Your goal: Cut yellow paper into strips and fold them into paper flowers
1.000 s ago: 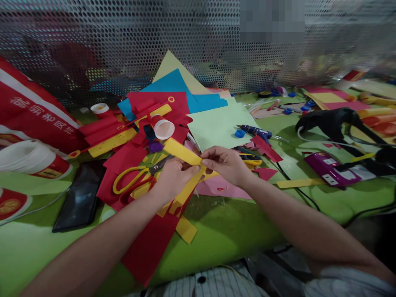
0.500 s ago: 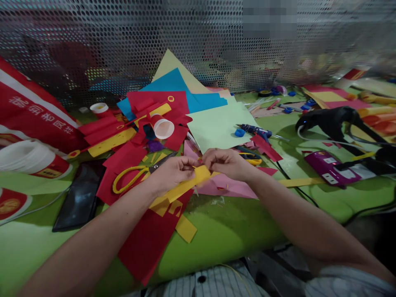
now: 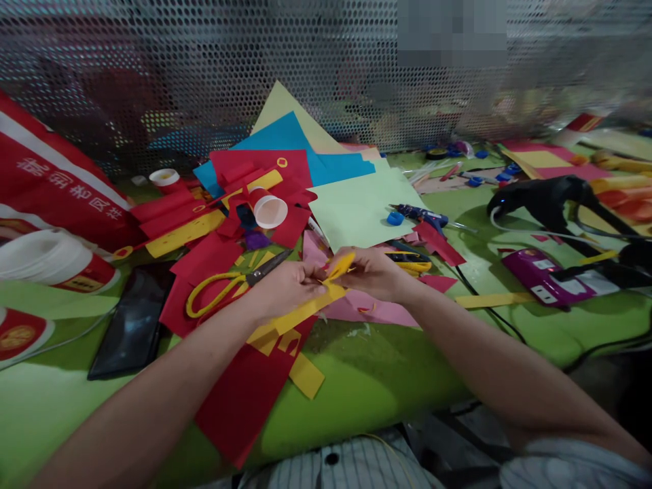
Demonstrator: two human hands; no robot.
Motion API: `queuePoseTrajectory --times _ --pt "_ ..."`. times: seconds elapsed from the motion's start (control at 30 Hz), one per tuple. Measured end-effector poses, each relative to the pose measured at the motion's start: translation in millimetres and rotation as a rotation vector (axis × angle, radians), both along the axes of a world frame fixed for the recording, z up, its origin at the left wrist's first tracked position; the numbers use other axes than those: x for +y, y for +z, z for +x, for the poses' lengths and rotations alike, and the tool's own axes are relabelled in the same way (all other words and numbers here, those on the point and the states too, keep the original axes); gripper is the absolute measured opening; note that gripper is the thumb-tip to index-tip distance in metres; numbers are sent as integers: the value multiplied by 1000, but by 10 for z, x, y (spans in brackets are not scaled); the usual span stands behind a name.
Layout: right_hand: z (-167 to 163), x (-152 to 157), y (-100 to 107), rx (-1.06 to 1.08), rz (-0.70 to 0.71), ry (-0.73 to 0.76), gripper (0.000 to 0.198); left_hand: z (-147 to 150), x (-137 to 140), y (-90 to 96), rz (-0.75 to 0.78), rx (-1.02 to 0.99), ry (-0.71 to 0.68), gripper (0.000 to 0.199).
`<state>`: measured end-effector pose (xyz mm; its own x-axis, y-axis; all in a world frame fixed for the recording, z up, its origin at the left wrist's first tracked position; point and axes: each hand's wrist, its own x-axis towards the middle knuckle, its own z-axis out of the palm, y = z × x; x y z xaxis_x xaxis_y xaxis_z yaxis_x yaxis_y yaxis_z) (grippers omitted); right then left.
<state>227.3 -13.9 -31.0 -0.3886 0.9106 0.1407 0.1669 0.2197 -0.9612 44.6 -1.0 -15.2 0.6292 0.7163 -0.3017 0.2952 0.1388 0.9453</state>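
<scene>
A yellow paper strip (image 3: 304, 311) is pinched between my two hands, its upper end bent into a fold that stands up at the fingertips. My left hand (image 3: 291, 286) closes on the strip from the left. From the right, my right hand (image 3: 371, 272) grips it near the fold. Just left of my left hand lie yellow-handled scissors (image 3: 216, 292), blades pointing up and right. Below the strip, red paper (image 3: 244, 394) hangs toward the front edge with yellow paper pieces (image 3: 307, 375) on it. Pink paper (image 3: 371, 307) lies under my right hand.
A glue gun (image 3: 420, 215) rests on pale green paper (image 3: 356, 204). A purple power socket (image 3: 547, 277) with cords sits at right. Paper cups (image 3: 53, 261) and a black phone (image 3: 130, 322) are at left. Perforated metal mesh (image 3: 326, 68) stands behind the table.
The yellow strip's end, lying flat and blurred before, now stands up as a fold between my fingers. My right hand has turned slightly. Objects on the table stay in place.
</scene>
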Motion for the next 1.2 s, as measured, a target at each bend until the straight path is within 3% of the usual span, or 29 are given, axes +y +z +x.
queuePoseTrajectory --times 0.17,0.27,0.47,0.87,1.03,1.2 --pt "-4 -5 17 21 -332 7 19 0 13 6 -111 -70 55 12" --pt "-8 -9 27 17 -432 6 18 9 12 -15 -164 -113 92 14" --pt "8 0 49 -49 -406 32 10 13 15 -32 -95 -49 42 13" --pt "24 -11 33 73 -345 111 18 -24 45 -53 114 70 3 19" --pt "33 -12 38 71 -309 111 15 -9 55 -47 152 44 -40 20" --pt "51 -2 65 71 -297 167 17 -31 13 -38 72 50 50 18"
